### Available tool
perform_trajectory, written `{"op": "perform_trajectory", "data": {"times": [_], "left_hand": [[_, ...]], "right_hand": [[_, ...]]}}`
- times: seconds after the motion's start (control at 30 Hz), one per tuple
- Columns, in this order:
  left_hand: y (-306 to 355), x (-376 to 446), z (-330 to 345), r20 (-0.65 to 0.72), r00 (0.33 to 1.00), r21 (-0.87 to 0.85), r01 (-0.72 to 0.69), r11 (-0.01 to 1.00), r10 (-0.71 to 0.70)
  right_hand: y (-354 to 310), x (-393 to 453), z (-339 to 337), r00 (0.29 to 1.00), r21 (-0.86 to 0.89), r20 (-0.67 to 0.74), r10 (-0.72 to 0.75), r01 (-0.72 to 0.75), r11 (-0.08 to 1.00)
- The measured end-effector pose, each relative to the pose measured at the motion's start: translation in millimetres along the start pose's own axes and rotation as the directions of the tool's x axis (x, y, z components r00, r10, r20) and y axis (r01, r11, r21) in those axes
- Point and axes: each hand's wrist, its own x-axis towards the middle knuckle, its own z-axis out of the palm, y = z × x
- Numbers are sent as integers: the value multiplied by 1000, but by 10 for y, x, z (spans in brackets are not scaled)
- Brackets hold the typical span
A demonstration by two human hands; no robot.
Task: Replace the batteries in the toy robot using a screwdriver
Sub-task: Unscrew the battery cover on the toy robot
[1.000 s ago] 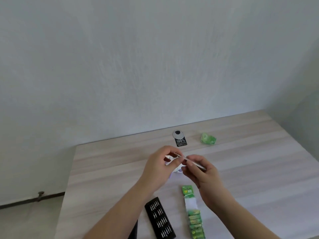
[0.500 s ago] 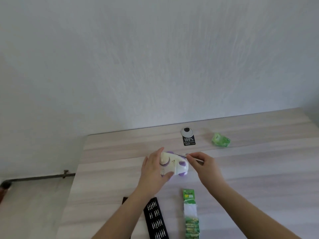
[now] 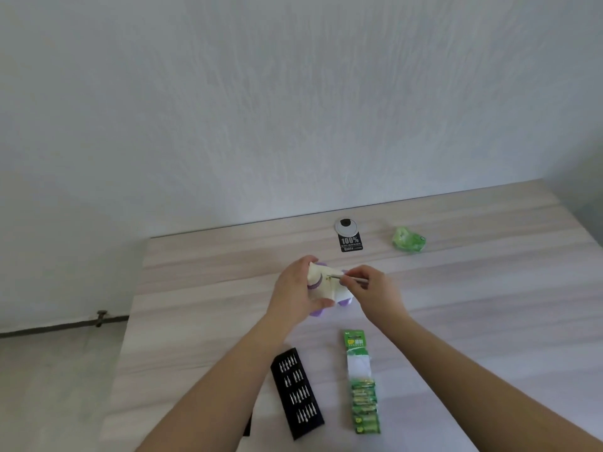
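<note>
Left hand point(image 3: 295, 290) grips the toy robot point(image 3: 321, 285) above the table point(image 3: 489, 305), fingers curled round its body, probably to brace it against the driver's push. Right hand point(image 3: 372, 288) pinches one thin screwdriver point(image 3: 350, 278), tip at a small spot on the white shell, likely the battery cover screw; too small to confirm it's seated. Near edge: one black bit tray point(image 3: 298, 394) with four rows of bits, one strip pack of fresh batteries point(image 3: 362, 386), within reach for the swap. Far side: one black tag point(image 3: 350, 243), one crumpled green wrapper point(image 3: 408, 240).
</note>
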Motion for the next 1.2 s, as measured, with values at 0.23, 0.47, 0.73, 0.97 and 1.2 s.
{"op": "perform_trajectory", "data": {"times": [0.23, 0.47, 0.73, 0.97, 1.2], "left_hand": [[-75, 45, 14, 13, 999, 61, -38, 997, 38], [-109, 57, 8, -6, 997, 91, -70, 993, 71], [-129, 51, 21, -13, 997, 91, -77, 993, 79], [-147, 28, 23, -24, 996, 95, -82, 992, 85], [-148, 15, 42, -33, 995, 102, -92, 991, 95]], "right_hand": [[-92, -41, 26, 999, -114, -39, 18, -22, 993], [-148, -3, 42, 998, -137, -52, 39, -46, 990], [-159, 8, 35, 999, -172, -32, 32, -37, 984], [-201, 49, 4, 1000, -265, 6, 14, -12, 964], [-458, 186, -36, 989, -549, 145, -40, 114, 828]]}}
